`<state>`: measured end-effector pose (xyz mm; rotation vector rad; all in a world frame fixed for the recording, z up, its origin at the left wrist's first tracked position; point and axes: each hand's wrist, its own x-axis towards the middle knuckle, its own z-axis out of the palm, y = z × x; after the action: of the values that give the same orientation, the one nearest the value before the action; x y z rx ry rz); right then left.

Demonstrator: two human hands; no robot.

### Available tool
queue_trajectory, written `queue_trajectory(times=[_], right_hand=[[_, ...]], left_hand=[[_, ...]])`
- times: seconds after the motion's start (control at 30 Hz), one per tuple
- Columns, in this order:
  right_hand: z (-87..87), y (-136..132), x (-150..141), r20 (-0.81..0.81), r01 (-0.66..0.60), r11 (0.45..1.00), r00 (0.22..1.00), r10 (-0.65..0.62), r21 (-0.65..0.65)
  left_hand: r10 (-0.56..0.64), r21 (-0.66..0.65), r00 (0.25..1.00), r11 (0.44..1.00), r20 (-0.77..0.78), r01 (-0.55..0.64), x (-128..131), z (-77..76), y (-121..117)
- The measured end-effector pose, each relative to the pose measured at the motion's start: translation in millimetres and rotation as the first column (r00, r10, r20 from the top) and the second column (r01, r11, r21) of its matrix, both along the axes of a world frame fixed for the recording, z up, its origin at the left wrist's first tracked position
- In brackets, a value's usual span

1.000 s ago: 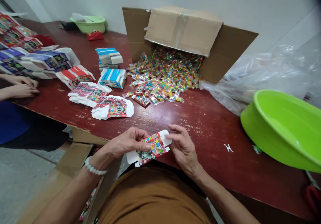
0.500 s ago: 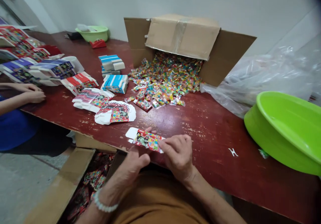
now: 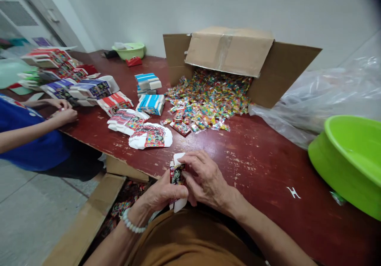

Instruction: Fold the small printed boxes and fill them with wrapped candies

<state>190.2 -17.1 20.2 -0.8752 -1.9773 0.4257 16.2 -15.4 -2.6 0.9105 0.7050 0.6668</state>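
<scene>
Candy carton swung from crosswise to lengthwise by red table's near edge; left hand grips near end, thumb across front; right hand curled on right side; end flaps jut out, both ends seemingly unclosed

– How much of the carton can you see?
– Only part; the left hand and right hand hide the rest
– And what's in the co-worker's hands?
– Too small to tell; the basin runs out of sight rightward
</scene>
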Motion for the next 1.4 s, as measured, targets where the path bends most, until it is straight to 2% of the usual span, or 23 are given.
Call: queue_trajectory(times=[0.17, 0.3, 0.4, 0.5, 0.63, 0.7, 0.73, 0.8, 0.87, 0.93, 1.0, 1.07, 1.2, 1.3, 1.4], right_hand=[[11.8, 12.4, 0.7, 0.164, -0.124, 0.972, 0.974, 0.158, -0.197], [16.0, 14.9, 8.4, 0.143, -0.135, 0.907, 0.968, 0.207, -0.398], [16.5, 15.0, 15.5, 0.114, -0.173, 0.848, 0.958, 0.262, -0.500], [16.4, 12.3, 23.6, 0.136, -0.221, 0.801, 0.927, 0.350, -0.557], [18.1, 7.6, 30.4, 0.143, -0.295, 0.780, 0.888, 0.437, -0.552], [19.8, 7.0, 30.2, 0.081, -0.337, 0.756, 0.887, 0.455, -0.561], [20.2, 7.7, 29.3, 0.054, -0.335, 0.765, 0.900, 0.433, -0.551], [18.4, 11.1, 26.3, 0.016, -0.261, 0.823, 0.950, 0.311, -0.505], [12.4, 16.3, 21.7, -0.037, -0.139, 0.869, 0.990, 0.139, -0.474], [3.3, 21.0, 15.1, -0.142, -0.117, 0.846, 0.989, 0.049, -0.520], [-5.8, 24.0, 7.2, -0.278, -0.195, 0.785, 0.960, 0.029, -0.589], [-12.1, 25.2, 0.6, -0.375, -0.239, 0.752, 0.927, -0.012, -0.615], [-15.6, 24.3, -0.1, -0.349, -0.100, 0.794, 0.926, -0.147, -0.600], [-18.0, 21.4, 2.5, -0.365, -0.076, 0.781, 0.909, -0.201, -0.620], [-24.0, 17.0, -2.5, -0.443, -0.084, 0.753, 0.848, -0.290, -0.653]], left_hand=[[-0.101, -0.007, 0.991, 0.995, -0.089, 0.100, -1.4, 6.2, 0.1], [-0.204, 0.006, 0.965, 0.978, -0.166, 0.207, -2.8, 10.4, 1.9], [-0.255, 0.009, 0.940, 0.964, -0.229, 0.264, -4.0, 13.1, 3.6], [-0.321, 0.013, 0.908, 0.942, -0.269, 0.336, -4.7, 18.0, 4.6], [-0.377, 0.014, 0.875, 0.916, -0.303, 0.400, -2.8, 26.2, 7.3], [-0.313, 0.044, 0.893, 0.938, -0.325, 0.345, -1.9, 28.2, 10.7], [-0.263, 0.057, 0.906, 0.953, -0.331, 0.297, -1.7, 27.9, 12.7], [-0.140, 0.074, 0.933, 0.982, -0.333, 0.174, -1.8, 24.2, 16.3], [-0.024, 0.083, 0.952, 0.995, -0.304, 0.052, -1.5, 17.6, 18.3], [0.051, 0.080, 0.966, 0.996, -0.253, -0.032, 0.6, 11.0, 18.2], [0.098, 0.054, 0.980, 0.994, -0.176, -0.090, 4.4, 6.9, 17.3], [0.147, 0.055, 0.980, 0.989, -0.138, -0.140, 8.7, 6.2, 16.4], [0.305, 0.154, 0.938, 0.947, -0.165, -0.281, 14.2, 8.3, 11.2], [0.489, 0.167, 0.863, 0.868, -0.127, -0.467, 16.7, 6.2, 1.4], [0.584, 0.245, 0.805, 0.800, -0.106, -0.548, 19.0, 2.5, -7.5]])
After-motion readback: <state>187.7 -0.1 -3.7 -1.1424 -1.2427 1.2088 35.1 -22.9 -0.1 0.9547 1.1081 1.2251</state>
